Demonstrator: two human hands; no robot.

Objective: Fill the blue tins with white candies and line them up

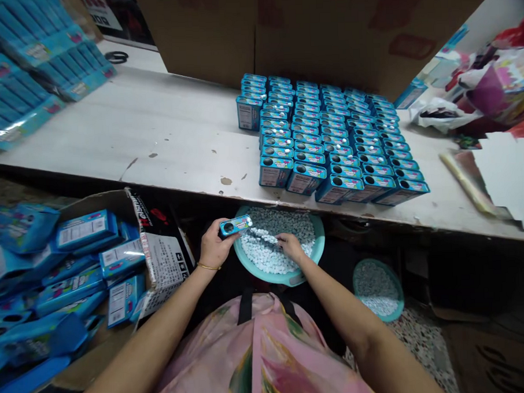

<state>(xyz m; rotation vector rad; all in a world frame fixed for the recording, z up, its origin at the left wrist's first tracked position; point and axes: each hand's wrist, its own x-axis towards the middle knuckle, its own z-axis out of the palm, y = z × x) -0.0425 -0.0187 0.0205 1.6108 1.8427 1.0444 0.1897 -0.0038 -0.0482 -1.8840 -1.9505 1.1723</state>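
While the left hand is gripping one blue box, the right hand is pinching among white pellets, its hold unclear.
Box: showing between the hands, above the basin; probably weighing little, glossy walls seeming slick, dentable; side grip suiting, leaving the round opening bare.

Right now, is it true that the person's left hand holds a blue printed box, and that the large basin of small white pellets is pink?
Not quite: the large basin is turquoise, not pink, as the head view shows. The left hand does hold a blue printed box, and the small white pellets are in that basin.
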